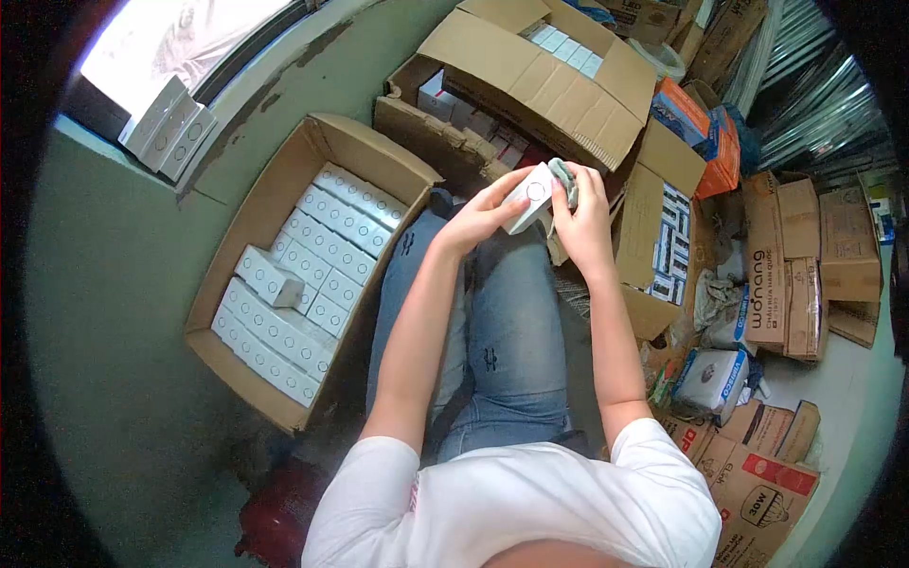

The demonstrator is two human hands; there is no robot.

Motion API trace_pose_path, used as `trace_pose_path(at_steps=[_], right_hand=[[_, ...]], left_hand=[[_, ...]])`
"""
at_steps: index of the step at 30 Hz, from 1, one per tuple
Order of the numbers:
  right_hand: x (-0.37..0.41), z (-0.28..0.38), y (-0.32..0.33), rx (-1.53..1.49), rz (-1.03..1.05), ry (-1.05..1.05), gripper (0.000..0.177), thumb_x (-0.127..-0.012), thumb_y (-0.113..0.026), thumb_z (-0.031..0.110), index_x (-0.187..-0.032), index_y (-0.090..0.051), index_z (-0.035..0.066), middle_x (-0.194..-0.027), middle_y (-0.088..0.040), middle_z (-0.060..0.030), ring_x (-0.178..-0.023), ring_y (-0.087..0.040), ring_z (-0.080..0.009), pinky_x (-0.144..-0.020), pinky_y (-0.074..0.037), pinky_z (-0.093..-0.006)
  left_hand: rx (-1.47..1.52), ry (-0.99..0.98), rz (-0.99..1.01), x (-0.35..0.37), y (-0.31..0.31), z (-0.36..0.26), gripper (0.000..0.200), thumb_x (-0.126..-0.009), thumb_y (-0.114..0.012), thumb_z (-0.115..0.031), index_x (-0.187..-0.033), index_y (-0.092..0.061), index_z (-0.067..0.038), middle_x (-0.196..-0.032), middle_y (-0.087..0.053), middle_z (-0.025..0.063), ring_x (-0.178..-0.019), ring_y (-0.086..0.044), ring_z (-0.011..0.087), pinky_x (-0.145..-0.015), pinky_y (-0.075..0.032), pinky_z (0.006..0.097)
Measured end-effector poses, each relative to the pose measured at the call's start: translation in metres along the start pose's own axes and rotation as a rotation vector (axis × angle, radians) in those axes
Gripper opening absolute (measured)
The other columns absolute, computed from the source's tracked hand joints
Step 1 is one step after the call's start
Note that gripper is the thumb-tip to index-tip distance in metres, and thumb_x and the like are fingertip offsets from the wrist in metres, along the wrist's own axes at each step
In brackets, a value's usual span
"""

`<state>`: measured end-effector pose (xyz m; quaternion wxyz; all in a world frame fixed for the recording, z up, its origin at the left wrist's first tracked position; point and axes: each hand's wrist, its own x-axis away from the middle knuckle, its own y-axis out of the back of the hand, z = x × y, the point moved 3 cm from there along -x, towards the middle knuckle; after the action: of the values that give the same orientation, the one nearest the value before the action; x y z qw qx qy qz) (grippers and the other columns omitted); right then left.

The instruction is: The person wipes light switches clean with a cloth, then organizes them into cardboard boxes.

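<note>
A small white box (536, 193) with a circle printed on its end is held above my knees. My left hand (481, 216) grips it from the left side, fingers closed round it. On the other side, my right hand (585, 220) pinches a folded grey-green cloth (563, 178) against the box's upper right edge. To the left stands an open cardboard carton (251, 213) with rows of similar white boxes (327, 256). One box (268, 275) lies on top of those rows.
More white boxes (170, 133) stand on the window ledge. Open cartons (540, 80) sit ahead, and another carton (644, 256) with dark-printed packs is at right. Flattened cardboard (757, 492), a white-and-blue package (710, 381) and plastic-wrapped lengths (814, 95) crowd the right side.
</note>
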<state>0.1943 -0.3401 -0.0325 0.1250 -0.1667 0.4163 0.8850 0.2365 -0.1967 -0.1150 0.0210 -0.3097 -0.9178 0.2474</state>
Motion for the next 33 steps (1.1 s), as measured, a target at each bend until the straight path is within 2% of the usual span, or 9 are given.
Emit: trace_pose_path(at_steps=[4, 9, 11, 14, 21, 26, 29, 32, 33], right_hand=[[-0.001, 0.005, -0.009, 0.077, -0.032, 0.082, 0.029, -0.091, -0.058, 0.01, -0.117, -0.055, -0.002, -0.114, -0.054, -0.0202, -0.107, -0.057, -0.0391, -0.093, -0.046, -0.0447], [-0.004, 0.021, -0.014, 0.044, 0.093, 0.101, 0.027, -0.09, -0.06, 0.009, -0.114, -0.057, -0.003, -0.12, -0.05, -0.0222, -0.109, -0.055, -0.0403, -0.094, -0.046, -0.0457], [0.003, 0.03, -0.024, 0.107, 0.119, 0.138, 0.03, -0.087, -0.062, 0.006, -0.116, -0.058, -0.003, -0.122, -0.048, -0.022, -0.112, -0.054, -0.0404, -0.095, -0.046, -0.0458], [0.014, 0.03, -0.038, 0.139, 0.129, 0.262, 0.031, -0.085, -0.065, 0.005, -0.115, -0.062, 0.0, -0.12, -0.05, -0.0191, -0.11, -0.055, -0.0383, -0.093, -0.047, -0.0448], [0.009, 0.005, -0.033, 0.046, 0.02, 0.112, 0.03, -0.083, -0.067, 0.005, -0.113, -0.067, 0.006, -0.108, -0.061, -0.013, -0.097, -0.063, -0.0322, -0.082, -0.052, -0.0409], [0.035, 0.015, -0.052, 0.023, 0.065, 0.248, 0.033, -0.081, -0.069, 0.004, -0.113, -0.069, 0.009, -0.108, -0.062, -0.0109, -0.094, -0.064, -0.0302, -0.08, -0.053, -0.0386], [0.021, 0.004, -0.046, -0.047, -0.089, -0.035, 0.028, -0.083, -0.07, 0.006, -0.111, -0.07, 0.006, -0.104, -0.064, -0.0117, -0.089, -0.065, -0.0273, -0.074, -0.053, -0.0348], [0.023, -0.02, -0.052, -0.127, -0.187, -0.029, 0.031, -0.088, -0.072, 0.021, -0.11, -0.068, -0.001, -0.099, -0.066, -0.0103, -0.087, -0.064, -0.022, -0.076, -0.051, -0.0327], [0.024, -0.027, -0.053, -0.312, -0.152, -0.258, 0.034, -0.089, -0.072, 0.025, -0.111, -0.068, -0.001, -0.099, -0.066, -0.0086, -0.087, -0.063, -0.0196, -0.076, -0.051, -0.0321]], left_hand=[[0.046, 0.021, 0.014, -0.003, 0.007, -0.006, 0.053, -0.095, -0.064, -0.019, -0.142, -0.044, -0.007, -0.137, -0.053, 0.0034, -0.124, -0.049, 0.0135, -0.105, -0.038, 0.0303], [-0.013, -0.099, -0.165, -0.006, 0.016, 0.007, 0.012, -0.087, -0.054, -0.001, -0.097, -0.06, -0.004, -0.094, -0.063, -0.0019, -0.09, -0.056, 0.0087, -0.085, -0.044, 0.0247], [-0.027, -0.106, -0.221, -0.011, 0.031, 0.025, 0.01, -0.088, -0.052, -0.006, -0.092, -0.06, -0.004, -0.089, -0.061, -0.0021, -0.084, -0.053, 0.0083, -0.078, -0.042, 0.0236], [-0.015, -0.14, -0.321, -0.01, 0.034, 0.025, 0.019, -0.091, -0.048, -0.016, -0.08, -0.059, -0.005, -0.078, -0.055, -0.0041, -0.073, -0.047, 0.0077, -0.066, -0.036, 0.0229], [-0.155, -0.208, -0.628, -0.004, 0.021, 0.016, 0.048, -0.103, -0.049, -0.041, -0.068, -0.053, -0.009, -0.065, -0.046, -0.0083, -0.062, -0.038, 0.0027, -0.055, -0.03, 0.0227], [-0.307, -0.326, -0.736, -0.01, 0.044, 0.037, 0.055, -0.103, -0.05, -0.037, -0.062, -0.052, 0.0, -0.056, -0.045, 0.0064, -0.058, -0.042, 0.0156, -0.056, -0.035, 0.0355], [-0.496, -0.417, -0.72, -0.008, 0.034, 0.03, 0.051, -0.101, -0.054, -0.034, -0.062, -0.055, 0.0, -0.057, -0.051, 0.0109, -0.063, -0.045, 0.0218, -0.059, -0.037, 0.0382], [-0.574, -0.414, -0.779, -0.003, 0.026, 0.018, 0.045, -0.099, -0.056, -0.027, -0.061, -0.057, -0.002, -0.055, -0.049, 0.0105, -0.065, -0.048, 0.0231, -0.067, -0.038, 0.0392], [-0.686, -0.459, -0.758, -0.002, 0.022, 0.013, 0.042, -0.097, -0.058, -0.025, -0.061, -0.058, -0.003, -0.058, -0.05, 0.01, -0.068, -0.049, 0.0241, -0.07, -0.038, 0.0403]])
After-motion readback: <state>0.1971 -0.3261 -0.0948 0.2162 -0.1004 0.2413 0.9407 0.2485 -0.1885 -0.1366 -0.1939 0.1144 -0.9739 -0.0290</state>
